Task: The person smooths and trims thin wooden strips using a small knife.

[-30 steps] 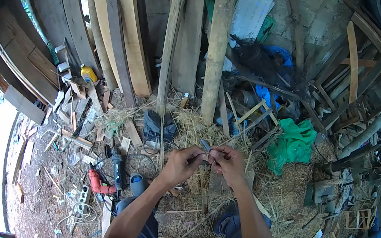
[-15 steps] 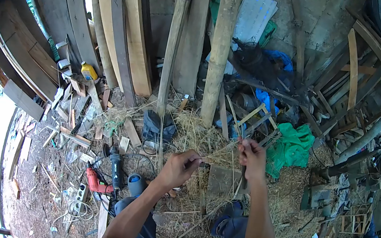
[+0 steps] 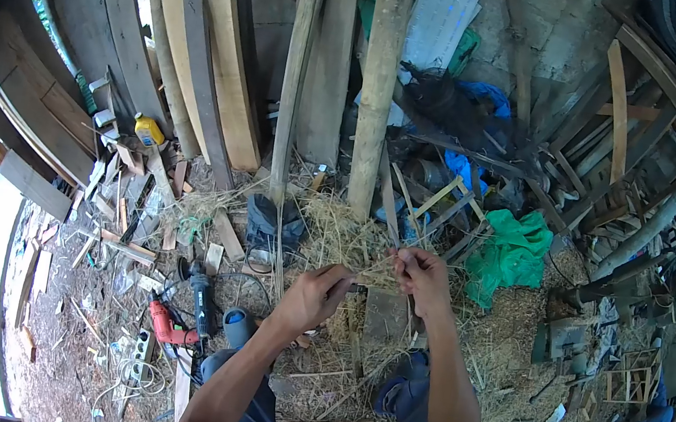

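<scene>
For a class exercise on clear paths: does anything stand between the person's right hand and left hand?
Nothing visible blocks the gap between the right hand and the left hand. Thin straw-coloured strands show there; whether held or lying behind, I cannot tell.

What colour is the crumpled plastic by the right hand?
The crumpled plastic is green, in the head view.

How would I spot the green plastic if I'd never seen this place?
Start at the tall pale pole standing near the middle of the view. From its foot, go right, past the person's right hand, to the crumpled green plastic on the floor. Its bright green sets it apart from the blue plastic above and the wood strips to its left.
</scene>
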Motion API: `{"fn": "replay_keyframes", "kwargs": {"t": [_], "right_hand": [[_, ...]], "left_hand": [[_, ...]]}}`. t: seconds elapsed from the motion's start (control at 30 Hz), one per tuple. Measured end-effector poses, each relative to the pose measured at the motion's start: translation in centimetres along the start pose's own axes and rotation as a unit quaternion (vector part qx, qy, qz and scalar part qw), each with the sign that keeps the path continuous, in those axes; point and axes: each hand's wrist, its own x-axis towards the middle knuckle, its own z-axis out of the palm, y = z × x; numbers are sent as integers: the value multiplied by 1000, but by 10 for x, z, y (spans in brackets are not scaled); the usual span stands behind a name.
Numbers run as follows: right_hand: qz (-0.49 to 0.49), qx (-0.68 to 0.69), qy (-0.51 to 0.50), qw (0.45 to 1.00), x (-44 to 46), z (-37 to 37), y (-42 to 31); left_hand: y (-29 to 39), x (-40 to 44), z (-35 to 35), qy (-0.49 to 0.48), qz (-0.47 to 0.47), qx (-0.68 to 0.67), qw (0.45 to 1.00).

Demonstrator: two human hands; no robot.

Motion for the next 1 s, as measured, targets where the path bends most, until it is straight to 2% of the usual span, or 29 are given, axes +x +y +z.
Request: {"fn": "replay_keyframes", "kwargs": {"t": [0.2, 0.33, 0.43, 0.5, 0.6, 0.7, 0.77, 0.9, 1.0], "right_hand": [[7, 14, 8, 1000, 7, -20, -7], [-28, 15, 26, 999, 10, -35, -15], [-37, 40, 70, 996, 17, -58, -17], [-136, 66, 191, 970, 21, -85, -26], [-120, 36, 146, 981, 3, -60, -18], [-63, 11, 7, 998, -18, 3, 2], [-23, 11, -31, 999, -29, 34, 14], [-17, -8, -53, 998, -24, 42, 24], [-42, -6, -33, 999, -18, 27, 9]], "left_hand": [[3, -1, -4, -18, -26, -4, 999], [-4, -5, -1, -7, -2, 13, 1000], [-5, -7, -8, -5, -2, 15, 1000], [-4, -12, -22, 29, -63, 16, 997], [-8, -10, -18, 53, -67, -5, 996], [-8, -2, -9, 49, -88, 11, 995], [-12, -1, 0, 55, -81, 11, 995], [-6, 3, 4, 30, -45, -45, 998], [-7, 1, -4, 2, -88, -31, 996]]}}
